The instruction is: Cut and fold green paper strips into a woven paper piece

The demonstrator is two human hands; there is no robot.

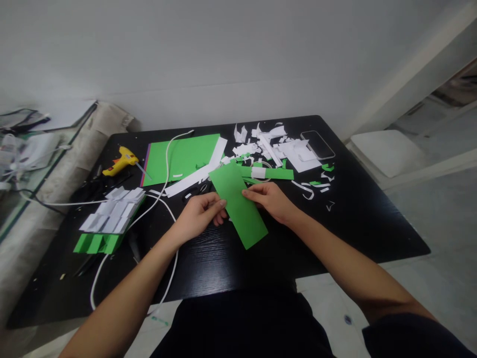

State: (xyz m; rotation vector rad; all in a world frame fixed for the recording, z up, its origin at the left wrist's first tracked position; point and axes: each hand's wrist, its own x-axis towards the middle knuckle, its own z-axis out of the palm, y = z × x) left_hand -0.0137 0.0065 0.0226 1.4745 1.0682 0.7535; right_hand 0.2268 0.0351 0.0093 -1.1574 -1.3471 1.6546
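Note:
A rectangular piece of green paper [239, 209] is held up at a slant over the table between both hands. My left hand [203, 213] pinches its left edge, thumb on top. On the opposite edge, my right hand [270, 200] grips it with the thumb in front and the fingers behind. Scissors [190, 194] lie behind my left hand, partly hidden. Past the held piece is a green strip [278, 173] with a white band around it. To the left sits a folded paper model of white flaps [114, 211] over a green pleated base [97, 243].
A yellow glue gun [124, 160] lies at the left by a stack of green sheets [186, 154]. White paper scraps [268, 141] and a phone [318, 144] are at the back right. A white cord [175, 258] loops across the black table [357, 219].

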